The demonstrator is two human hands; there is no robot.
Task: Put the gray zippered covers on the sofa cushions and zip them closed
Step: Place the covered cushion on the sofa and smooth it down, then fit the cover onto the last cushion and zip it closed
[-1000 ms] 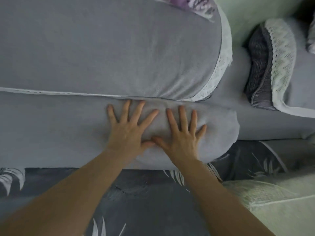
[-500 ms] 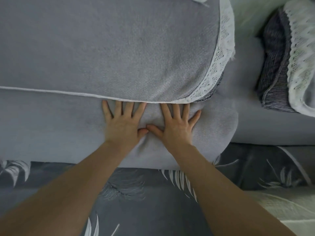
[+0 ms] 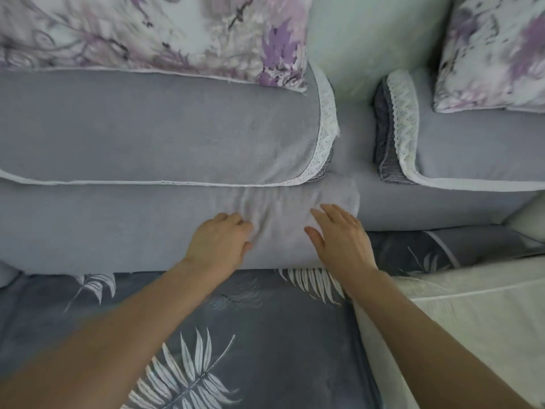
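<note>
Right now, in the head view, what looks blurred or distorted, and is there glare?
Head view: the purple-flowered pillow and left forearm smear with motion blur; the left hand and right hand on the long gray fabric cushion look fairly sharp; the wide-angle lens bows the white lace trim; light is soft and even, no glare.

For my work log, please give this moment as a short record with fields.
left hand: fingers curled into the gray cover, which wrinkles there
right hand: open, at the cover's right end
zipper: not visible
behind: lace-edged cushion, purple floral pillow
in front: dark leaf-print fabric
</note>
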